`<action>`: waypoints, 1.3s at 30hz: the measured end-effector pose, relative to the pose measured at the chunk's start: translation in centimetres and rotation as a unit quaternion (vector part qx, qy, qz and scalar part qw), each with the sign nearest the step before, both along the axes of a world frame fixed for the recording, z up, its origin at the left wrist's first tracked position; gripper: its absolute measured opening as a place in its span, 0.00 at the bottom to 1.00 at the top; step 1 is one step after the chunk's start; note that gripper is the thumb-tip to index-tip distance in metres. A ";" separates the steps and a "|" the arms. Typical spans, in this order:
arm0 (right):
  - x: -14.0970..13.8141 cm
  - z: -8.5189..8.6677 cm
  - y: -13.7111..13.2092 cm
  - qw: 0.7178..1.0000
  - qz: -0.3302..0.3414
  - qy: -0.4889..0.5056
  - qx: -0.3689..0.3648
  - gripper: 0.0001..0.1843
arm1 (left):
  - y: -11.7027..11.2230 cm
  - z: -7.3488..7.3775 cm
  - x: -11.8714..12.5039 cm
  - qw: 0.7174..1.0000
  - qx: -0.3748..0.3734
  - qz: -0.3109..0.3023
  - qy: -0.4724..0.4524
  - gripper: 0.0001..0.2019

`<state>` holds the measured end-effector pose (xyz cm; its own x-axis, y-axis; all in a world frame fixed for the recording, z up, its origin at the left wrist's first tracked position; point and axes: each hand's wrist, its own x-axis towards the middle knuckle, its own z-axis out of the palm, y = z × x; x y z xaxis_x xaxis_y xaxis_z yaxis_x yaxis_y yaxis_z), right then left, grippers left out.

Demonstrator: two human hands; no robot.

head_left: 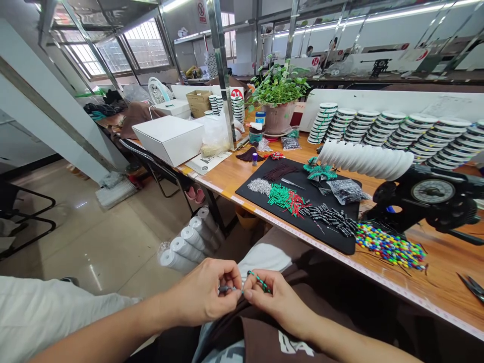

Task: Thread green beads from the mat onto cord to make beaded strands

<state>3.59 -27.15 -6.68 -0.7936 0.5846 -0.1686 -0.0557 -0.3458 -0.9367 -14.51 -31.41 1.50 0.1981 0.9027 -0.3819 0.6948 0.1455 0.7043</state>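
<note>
While both hands hover over the lap, left hand (206, 295) pinches tight on the cord end (226, 289), right hand (278, 300) is clamped on the green bead strand (260, 282), probably keeping it taut; loose beads (389, 246) lie on the table (446, 275)

Left hand (206, 295): lower centre of the frame, knuckles up, fingers curled, thumb and forefinger pinched together. Right hand (278, 297): just beside it, fingertips almost meeting the left's, likewise pinched. Left forearm (113, 327): bare, entering from lower left. Right forearm (359, 345): bare, entering from lower right. Both wrists low.
</note>
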 end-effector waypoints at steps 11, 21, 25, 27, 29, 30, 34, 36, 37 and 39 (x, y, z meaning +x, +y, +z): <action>0.1 -0.2 -0.2 1.000 0.001 -0.019 -0.011 0.28 | 0.0 0.2 0.1 1.000 -0.001 0.004 0.007 0.04; 0.4 -0.8 -0.6 0.995 -0.038 -0.057 0.074 0.16 | 0.0 0.1 0.0 1.000 0.000 0.003 0.012 0.05; 0.5 -1.0 -0.7 0.985 -0.070 -0.062 0.145 0.09 | -0.1 0.2 -0.1 1.000 -0.002 -0.003 0.009 0.05; 0.5 -1.0 -0.8 0.982 -0.074 -0.069 0.157 0.07 | -0.1 0.3 -0.1 1.000 -0.003 -0.005 0.007 0.04; 0.5 -1.0 -0.8 0.981 -0.078 -0.075 0.163 0.07 | -0.1 0.4 -0.1 1.000 -0.002 -0.007 0.008 0.05; 0.5 -1.0 -0.8 0.980 -0.079 -0.077 0.163 0.08 | 0.0 0.5 -0.1 1.000 -0.003 -0.007 0.009 0.05; 0.4 -0.9 -0.8 0.982 -0.079 -0.077 0.156 0.07 | 0.0 0.7 0.0 1.000 -0.008 -0.006 0.017 0.07; 0.4 -0.9 -0.7 0.981 -0.080 -0.079 0.155 0.07 | 0.1 0.8 0.1 1.000 -0.011 -0.006 0.017 0.07; 0.4 -0.8 -0.7 0.981 -0.081 -0.079 0.156 0.06 | 0.1 0.8 0.1 1.000 -0.013 -0.005 0.016 0.08; 0.4 -0.8 -0.6 0.981 -0.084 -0.076 0.156 0.06 | 0.0 0.9 0.1 1.000 -0.015 -0.003 0.015 0.07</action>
<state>3.96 -27.75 -7.49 -0.6618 0.7465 -0.0689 0.0613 -0.0378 -0.9974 -14.36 -31.37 2.36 0.1906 0.8896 -0.4150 0.7169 0.1627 0.6779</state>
